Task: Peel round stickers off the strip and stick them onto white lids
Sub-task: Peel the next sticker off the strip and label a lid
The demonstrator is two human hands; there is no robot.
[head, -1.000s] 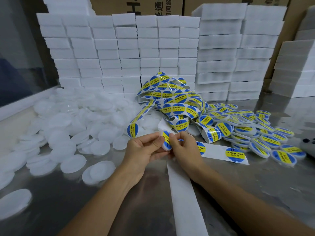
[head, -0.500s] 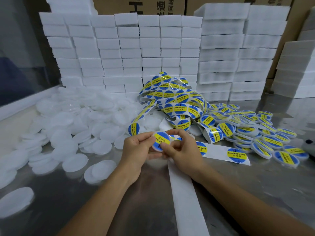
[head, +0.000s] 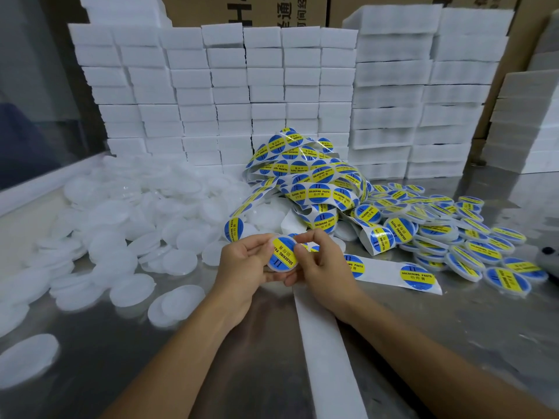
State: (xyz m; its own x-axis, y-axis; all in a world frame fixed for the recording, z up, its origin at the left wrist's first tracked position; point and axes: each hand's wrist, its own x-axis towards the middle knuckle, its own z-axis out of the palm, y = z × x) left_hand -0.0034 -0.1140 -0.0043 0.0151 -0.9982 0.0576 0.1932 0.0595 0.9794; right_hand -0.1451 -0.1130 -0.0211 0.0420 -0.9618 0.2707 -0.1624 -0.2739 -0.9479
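The sticker [head: 282, 256] sits on a white lid [head: 279, 269] held above the tabletop [head: 453, 328]; the left hand [head: 242, 267] has its grip closed around the lid, and the right hand [head: 320, 264] pinches its edge, seemingly pressing the sticker flat. Next probably comes setting it among the finished lids [head: 472, 252] and fetching a bare lid [head: 178, 261]. The sticker strip [head: 390, 275] lies just beside, nothing blocking.

— What do the round blue-and-yellow stickers [head: 417, 276] on the white backing strip [head: 390, 275] say?
— "SOLDERING PASTE", with Chinese characters beneath it on the yellow band.
— Anything on the brown cardboard boxes [head: 242, 10] behind?
— Large black print: part of an "H" and Chinese characters, cut off at the top.
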